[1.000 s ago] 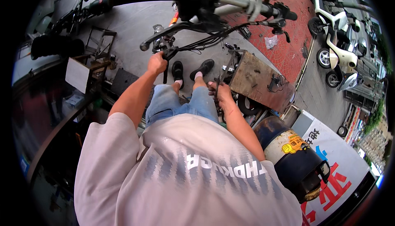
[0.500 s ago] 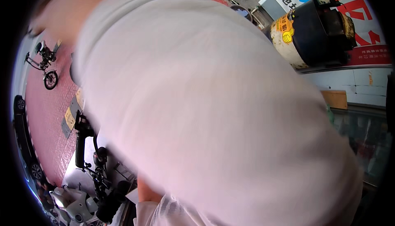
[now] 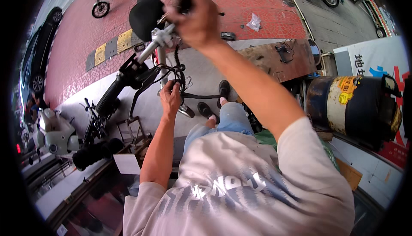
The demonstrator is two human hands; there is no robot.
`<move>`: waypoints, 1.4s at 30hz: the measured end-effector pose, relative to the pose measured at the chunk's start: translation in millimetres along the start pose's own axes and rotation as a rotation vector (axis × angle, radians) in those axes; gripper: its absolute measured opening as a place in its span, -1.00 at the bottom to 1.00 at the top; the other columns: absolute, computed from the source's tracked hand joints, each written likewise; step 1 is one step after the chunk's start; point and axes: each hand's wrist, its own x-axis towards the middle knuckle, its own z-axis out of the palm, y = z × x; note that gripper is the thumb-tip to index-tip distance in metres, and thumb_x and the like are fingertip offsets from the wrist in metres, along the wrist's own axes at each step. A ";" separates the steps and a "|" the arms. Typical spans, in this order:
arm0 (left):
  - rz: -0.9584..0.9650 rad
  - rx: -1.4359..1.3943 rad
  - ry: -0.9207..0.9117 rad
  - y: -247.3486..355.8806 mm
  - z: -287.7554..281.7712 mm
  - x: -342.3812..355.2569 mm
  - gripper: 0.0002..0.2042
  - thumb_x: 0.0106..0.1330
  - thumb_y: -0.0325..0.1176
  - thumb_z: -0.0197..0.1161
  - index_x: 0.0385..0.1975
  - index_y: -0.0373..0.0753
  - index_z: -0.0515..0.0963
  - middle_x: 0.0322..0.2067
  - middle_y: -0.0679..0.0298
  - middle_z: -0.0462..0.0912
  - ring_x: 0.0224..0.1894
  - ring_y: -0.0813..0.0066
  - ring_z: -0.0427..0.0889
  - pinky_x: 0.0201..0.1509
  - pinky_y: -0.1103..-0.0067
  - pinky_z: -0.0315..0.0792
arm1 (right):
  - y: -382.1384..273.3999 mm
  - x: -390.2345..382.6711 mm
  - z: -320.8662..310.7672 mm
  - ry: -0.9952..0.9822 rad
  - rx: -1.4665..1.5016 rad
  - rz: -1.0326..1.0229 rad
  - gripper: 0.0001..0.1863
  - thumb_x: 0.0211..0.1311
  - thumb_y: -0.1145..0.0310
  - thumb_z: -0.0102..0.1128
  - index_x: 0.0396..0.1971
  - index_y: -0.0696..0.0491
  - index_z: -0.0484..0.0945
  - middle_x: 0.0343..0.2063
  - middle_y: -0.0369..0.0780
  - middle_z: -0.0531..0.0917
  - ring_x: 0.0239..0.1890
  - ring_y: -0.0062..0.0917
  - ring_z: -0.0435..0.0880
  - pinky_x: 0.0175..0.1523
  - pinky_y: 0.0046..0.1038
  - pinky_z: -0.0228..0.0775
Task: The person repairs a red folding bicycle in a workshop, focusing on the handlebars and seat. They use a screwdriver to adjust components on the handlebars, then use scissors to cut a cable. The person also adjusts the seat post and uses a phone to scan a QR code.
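A bicycle handlebar (image 3: 146, 52) with silver clamp and black grip (image 3: 108, 98) stands before me, tilted diagonally, with black cables (image 3: 176, 70) below it. My left hand (image 3: 170, 93) has its fingers closed on the cables beside the silver steering tube. My right hand (image 3: 198, 21) is raised at the handlebar's upper right end, motion-blurred, its fingers curled round a black part there. A black rounded piece (image 3: 143, 15) is beside that end. My feet in black shoes show on the pale floor below.
A rusty drum (image 3: 337, 103) and signboard (image 3: 356, 57) are to my right; a stained wooden board (image 3: 287, 64) is ahead right. A yellow-black speed bump (image 3: 111, 47) crosses red paving. Scooters (image 3: 64, 135), a parked car (image 3: 40, 64) and a small figure of a person (image 3: 32, 109) are left.
My view swung away and back. The handlebar now lies more to the left. My right hand has risen from low by my right side to the handlebar; my left hand is on the cables.
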 end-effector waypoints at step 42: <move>-0.252 -0.610 -0.111 -35.0 -39.3 -32.4 -0.73 0.58 -0.26 0.08 -0.08 -0.32 0.65 -0.06 0.18 0.76 -0.01 0.41 0.71 0.10 0.48 0.54 | 128.1 -259.9 -41.0 -0.425 0.268 1.156 -0.64 0.12 0.46 0.50 -0.11 0.13 0.56 -0.32 -0.30 0.66 -0.29 -0.60 0.62 -0.24 -0.53 0.49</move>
